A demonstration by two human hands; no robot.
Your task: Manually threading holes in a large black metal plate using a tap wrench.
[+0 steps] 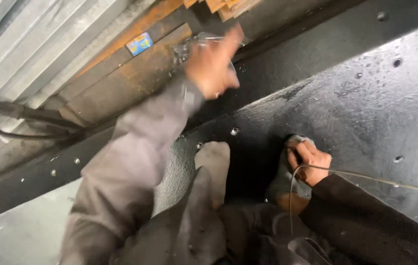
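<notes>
Head view looks down on a black painted steel plate [366, 113] dotted with small holes and bolt heads, sloping from lower left to upper right. Right hand [309, 162] sits low on the plate, fingers curled tight around the end of a thin wire [366, 175]. From that fist the wire runs in two directions: one long, nearly straight stretch leads off to the right edge of the frame, lying close over the plate, and a short loop bends down toward the dark sleeve [366, 225]. Its long axis is thus roughly left to right, with the gripped end at the left. A pale rag or glove [282, 179] appears bunched just beside and under the same fist; which it is cannot be told

Left hand [214, 61] is raised well apart from the wire, up near the rusty beam [140, 73] at the top edge of the plate. It is blurred by motion; something shiny and wire-like shows at its fingertips, but whether the fingers clasp it or are loose cannot be told. A black cable [17, 118] hangs at far left. Right hand is by far the nearer to the wire, already on it
</notes>
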